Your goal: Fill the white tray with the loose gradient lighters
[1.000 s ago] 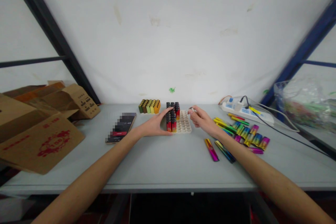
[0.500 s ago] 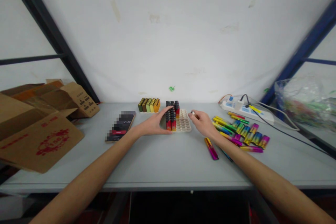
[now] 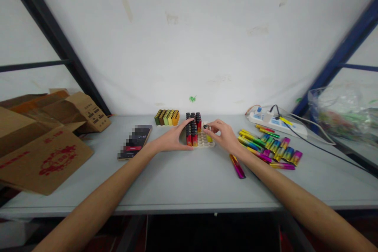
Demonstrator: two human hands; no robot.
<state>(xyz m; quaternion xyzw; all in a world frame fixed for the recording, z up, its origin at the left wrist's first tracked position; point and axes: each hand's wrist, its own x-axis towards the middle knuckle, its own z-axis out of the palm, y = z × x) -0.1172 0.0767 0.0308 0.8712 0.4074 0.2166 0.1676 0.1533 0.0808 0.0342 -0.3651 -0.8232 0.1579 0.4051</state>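
My left hand (image 3: pixel 173 138) is curved around the left side of a group of red lighters with black tops (image 3: pixel 191 136), thumb at the front and fingers behind, bracing them. These lighters stand upright in rows in a white tray with round pockets (image 3: pixel 201 141). Above the tray's right part, my right hand (image 3: pixel 222 134) pinches a yellow lighter (image 3: pixel 209 137) held upright. Its lower end is at the tray, and whether it sits in a pocket I cannot tell.
Several shiny multicoloured lighters (image 3: pixel 276 145) lie loose at the right, with one (image 3: pixel 238 166) nearer the front. A second lighter group (image 3: pixel 167 117) stands behind my left hand. A phone (image 3: pixel 136 141), cardboard box (image 3: pixel 50 145), power strip (image 3: pixel 277 124) and plastic bag (image 3: pixel 339 114) are around.
My right hand has moved left, bringing the lighter from beside the tray to over its right part, now upright. My left hand stays at the red lighters.
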